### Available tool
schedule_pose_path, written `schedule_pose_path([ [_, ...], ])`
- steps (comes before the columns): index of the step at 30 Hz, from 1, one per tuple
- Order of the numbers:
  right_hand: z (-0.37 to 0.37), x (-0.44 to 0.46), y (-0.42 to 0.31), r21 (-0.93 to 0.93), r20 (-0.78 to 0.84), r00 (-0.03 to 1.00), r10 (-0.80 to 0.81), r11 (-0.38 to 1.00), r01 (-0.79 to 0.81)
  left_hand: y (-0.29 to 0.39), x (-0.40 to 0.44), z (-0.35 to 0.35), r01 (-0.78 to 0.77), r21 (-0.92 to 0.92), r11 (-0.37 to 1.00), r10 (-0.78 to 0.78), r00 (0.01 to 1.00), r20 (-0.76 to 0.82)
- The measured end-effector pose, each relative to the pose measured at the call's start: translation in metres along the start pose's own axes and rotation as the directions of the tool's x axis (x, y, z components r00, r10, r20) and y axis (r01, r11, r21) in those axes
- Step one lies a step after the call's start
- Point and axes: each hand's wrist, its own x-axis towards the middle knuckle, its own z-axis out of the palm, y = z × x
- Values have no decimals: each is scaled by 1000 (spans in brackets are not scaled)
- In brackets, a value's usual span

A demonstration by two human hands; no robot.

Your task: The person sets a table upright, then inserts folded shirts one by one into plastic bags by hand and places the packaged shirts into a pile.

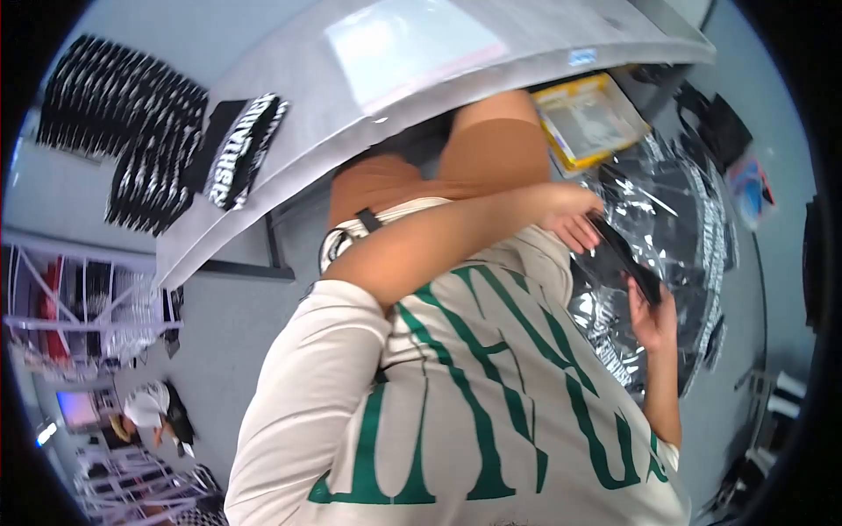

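My left hand (574,217) reaches across my body to the right. Its fingers are closed on the upper end of a flat black item (624,259). My right hand (653,317) grips the lower end of that item with thumb and fingers. The item is seen nearly edge-on, so its kind cannot be made out. Just beyond and below both hands lies a pile of black folded garments in clear plastic bags (675,228), with white lettering along the edges. The hands and the black item hide part of this pile.
A grey table (298,149) crosses in front of my legs, with a white sheet (412,48) and stacked black garments (132,114) on it. A yellow-edged box (592,123) stands beside my knee. Shelves (88,302) and another person (153,408) are at the left.
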Motion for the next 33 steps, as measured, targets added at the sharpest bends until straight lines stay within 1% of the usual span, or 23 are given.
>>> schedule_pose_path([
  [1, -9, 4, -5, -16, 26, 1000, 6, 1000, -6, 1, -3, 2, -14, 17, 1000, 14, 1000, 14],
  [2, -7, 2, -9, 25, 162, 985, 56, 998, -61, 3, -6, 1, -22, -8, 1000, 22, 1000, -3],
  [3, -6, 6, -10, 12, 169, 983, 68, 997, -71, 2, -8, 1, -25, -29, 999, 24, 1000, -14],
  [5, -4, 4, -9, 8, 123, 992, 15, 1000, -16, 3, -7, -2, -27, -40, 999, 27, 1000, -13],
  [6, 10, 3, -5, 22, -32, 999, 24, 999, -24, 4, -6, -3, -25, -41, 999, 25, 1000, -5],
  [7, 15, 5, 0, 25, -43, 999, 14, 1000, -13, 2, -3, -5, -21, -37, 999, 22, 1000, 10],
  [9, 16, 4, -3, 24, -121, 993, -7, 1000, 10, -1, 6, -6, -24, 4, 1000, 24, 999, 40],
  [11, 36, -10, -1, 32, -79, 996, -32, 999, 35, 5, -6, -8, -8, -60, 998, 12, 998, 57],
  [13, 15, 7, -5, 55, 31, 999, 26, 998, -27, 8, -11, -3, 20, -119, 993, -27, 998, -61],
  [15, 14, 8, -3, 12, 55, 995, 86, 996, -87, 6, -7, -5, 13, -122, 992, -22, 998, -67],
  [16, 17, 5, -4, -36, 27, 997, 68, 997, -67, 6, -8, -6, 16, -112, 994, -20, 999, -37],
  [17, 19, 4, -4, -84, 5, 998, 58, 995, -57, 6, -11, -10, -27, -116, 993, 25, 999, -22],
  [18, 21, 2, -5, -130, -27, 1000, 12, 991, -16, 7, -15, -10, -68, -122, 990, 67, 998, -13],
  [19, 21, 4, -6, -124, -36, 999, 6, 992, -11, 8, -16, -8, -61, -119, 991, 61, 998, -3],
  [21, 23, 11, -7, -106, -78, 997, 5, 994, -13, 10, -22, 0, -121, -140, 983, 104, 987, -123],
  [22, 24, 11, -6, -105, -87, 996, 3, 994, -13, 9, -20, 0, -130, -138, 982, 111, 984, -140],
  [23, 25, 10, -5, -119, -73, 997, -5, 993, -4, 8, -20, 1, -128, -141, 982, 109, 985, -133],
  [25, 27, 11, -7, -149, -40, 999, -18, 989, 12, 10, -22, 0, -176, -138, 975, 154, 975, -161],
  [27, 25, 13, -11, -132, -34, 999, 2, 991, -7, 11, -21, -1, -183, -136, 974, 161, 974, -159],
  [29, 23, 18, -12, -147, -37, 999, -20, 989, 14, 12, -15, 0, -252, -128, 959, 207, 935, -287],
  [30, 21, 22, -11, -131, -58, 998, -24, 991, 16, 9, -14, 4, -256, -134, 957, 205, 928, -311],
  [31, 21, 21, -11, -132, -61, 998, -27, 991, 18, 8, -15, 5, -256, -136, 957, 205, 929, -307],
  [33, 26, 18, -12, -157, -57, 998, -41, 987, 32, 6, -16, 0, -312, -106, 944, 283, 933, -222],
])
